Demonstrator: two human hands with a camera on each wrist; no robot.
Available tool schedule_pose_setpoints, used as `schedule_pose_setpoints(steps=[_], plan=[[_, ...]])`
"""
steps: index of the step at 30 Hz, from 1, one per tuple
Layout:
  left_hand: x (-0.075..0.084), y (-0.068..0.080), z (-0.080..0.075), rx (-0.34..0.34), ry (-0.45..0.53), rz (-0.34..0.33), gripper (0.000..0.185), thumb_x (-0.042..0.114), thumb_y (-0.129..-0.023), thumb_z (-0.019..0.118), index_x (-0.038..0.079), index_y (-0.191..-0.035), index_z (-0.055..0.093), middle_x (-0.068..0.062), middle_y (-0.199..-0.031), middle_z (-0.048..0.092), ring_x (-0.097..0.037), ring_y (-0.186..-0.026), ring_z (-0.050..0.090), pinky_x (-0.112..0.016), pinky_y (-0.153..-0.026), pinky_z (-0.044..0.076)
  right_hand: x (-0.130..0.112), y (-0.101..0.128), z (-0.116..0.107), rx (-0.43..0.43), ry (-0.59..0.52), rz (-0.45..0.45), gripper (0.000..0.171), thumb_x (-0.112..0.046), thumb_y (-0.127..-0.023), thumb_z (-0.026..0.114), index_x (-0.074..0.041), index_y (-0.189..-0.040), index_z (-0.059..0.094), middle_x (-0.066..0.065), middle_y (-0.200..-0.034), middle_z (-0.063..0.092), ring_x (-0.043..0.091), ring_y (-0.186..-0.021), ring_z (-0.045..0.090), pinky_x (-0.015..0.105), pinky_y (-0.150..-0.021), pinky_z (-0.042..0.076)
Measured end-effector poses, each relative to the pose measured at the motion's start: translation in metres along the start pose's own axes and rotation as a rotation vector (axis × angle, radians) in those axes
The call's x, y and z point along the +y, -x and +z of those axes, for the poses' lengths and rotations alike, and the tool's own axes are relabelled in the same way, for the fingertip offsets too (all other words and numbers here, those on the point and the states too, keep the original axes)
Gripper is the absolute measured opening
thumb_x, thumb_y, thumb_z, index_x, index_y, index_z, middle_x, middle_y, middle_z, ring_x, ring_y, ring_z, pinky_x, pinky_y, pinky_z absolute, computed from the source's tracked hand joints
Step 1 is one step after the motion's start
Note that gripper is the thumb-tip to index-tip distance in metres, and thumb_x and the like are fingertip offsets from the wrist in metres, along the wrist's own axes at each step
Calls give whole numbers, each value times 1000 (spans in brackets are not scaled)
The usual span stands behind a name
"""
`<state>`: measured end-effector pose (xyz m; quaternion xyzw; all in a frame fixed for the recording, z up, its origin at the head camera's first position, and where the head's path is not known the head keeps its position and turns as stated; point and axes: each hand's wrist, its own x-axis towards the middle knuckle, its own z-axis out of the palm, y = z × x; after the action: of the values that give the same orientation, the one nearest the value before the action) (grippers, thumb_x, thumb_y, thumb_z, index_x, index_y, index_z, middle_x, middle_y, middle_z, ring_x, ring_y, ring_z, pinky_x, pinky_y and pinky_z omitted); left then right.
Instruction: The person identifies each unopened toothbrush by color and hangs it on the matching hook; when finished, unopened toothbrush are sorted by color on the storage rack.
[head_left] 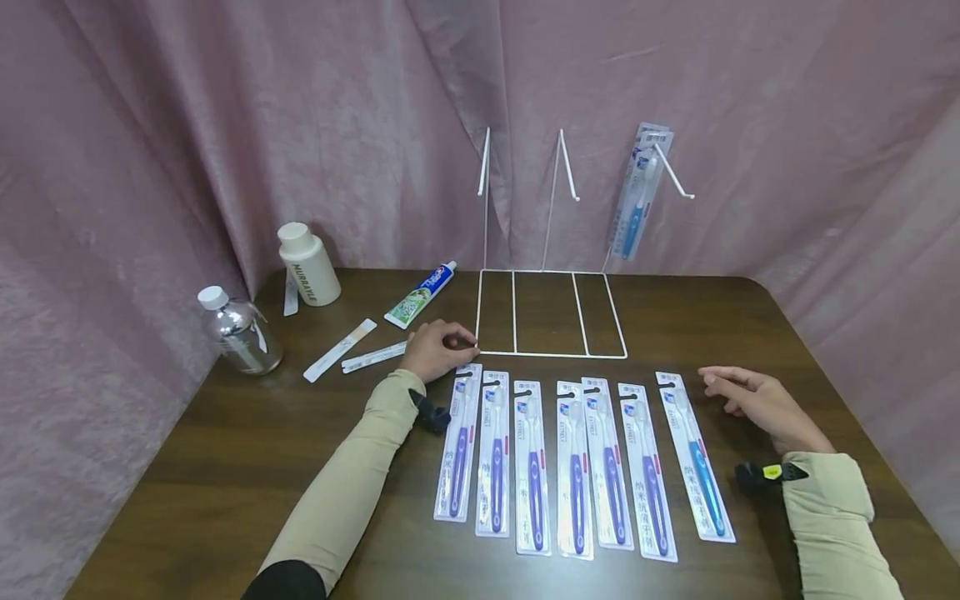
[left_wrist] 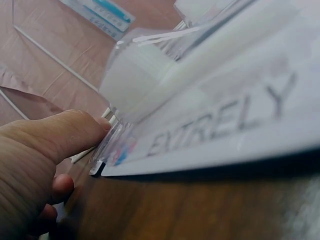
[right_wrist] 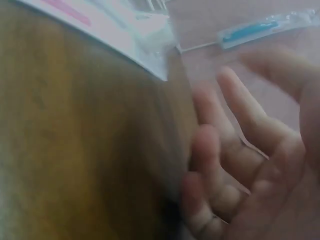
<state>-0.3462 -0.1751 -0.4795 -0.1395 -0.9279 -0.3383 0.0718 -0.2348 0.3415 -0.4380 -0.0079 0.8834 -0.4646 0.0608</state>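
The leftmost toothbrush pack (head_left: pixel 459 442), a flat blister card with a purple-handled brush, lies lengthwise toward the person, head end pointing at the white wire rack (head_left: pixel 551 354). The left hand (head_left: pixel 435 348) rests at that top corner with curled fingers; the left wrist view alone shows the thumb (left_wrist: pixel 65 132) pressing the clear plastic edge beside the word "EXTRELY". Six more packs lie parallel on the dark wood-grain table (head_left: pixel 225 467). The right hand (head_left: pixel 753 400) hovers relaxed, fingers loose, beside the blue-handled pack (head_left: pixel 696 457).
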Motion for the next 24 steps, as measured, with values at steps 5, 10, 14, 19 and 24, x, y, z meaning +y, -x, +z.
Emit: schedule_pose_setpoints(steps=[5, 10, 14, 19, 24], plan=[[-4, 5, -1, 1, -3, 11, 20, 42, -83, 85, 30, -99, 81, 6, -88, 63, -16, -87, 59, -48, -85, 36, 1, 5, 15, -112, 152, -117, 50, -31, -103, 71, -1, -142, 63, 8, -107, 67, 15, -89, 57, 29, -71, 46], [0, 7, 0, -8, -8, 0, 19, 41, -83, 86, 31, -98, 81, 8, -87, 63, -14, -86, 58, -46, -84, 37, 3, 8, 25, -106, 238, -198, 43, -29, -97, 78, -8, -134, 69, 3, -92, 60, 14, -82, 52, 31, -67, 41], [4, 7, 1, -9, -13, -3, 19, 40, -83, 87, 30, -98, 81, 7, -88, 62, -14, -86, 58, -45, -84, 37, 3, 10, 26, -83, 288, -196, 43, -33, -97, 78, -10, -133, 69, 4, -96, 59, 15, -82, 51, 32, -67, 40], [5, 5, 0, -10, -15, 4, 19, 40, -84, 86, 29, -99, 81, 6, -88, 62, -15, -86, 57, -44, -84, 37, 5, 8, 24, -45, 304, -217, 43, -31, -96, 80, -10, -133, 71, 6, -107, 63, 13, -89, 53, 31, -69, 45], [3, 3, 0, 5, -16, 2, 19, 41, -84, 86, 30, -99, 80, 6, -88, 61, -16, -86, 57, -45, -84, 37, 5, 6, 22, 6, 286, -240, 42, -31, -96, 80, -13, -133, 72, 9, -119, 69, 9, -100, 58, 27, -74, 50]])
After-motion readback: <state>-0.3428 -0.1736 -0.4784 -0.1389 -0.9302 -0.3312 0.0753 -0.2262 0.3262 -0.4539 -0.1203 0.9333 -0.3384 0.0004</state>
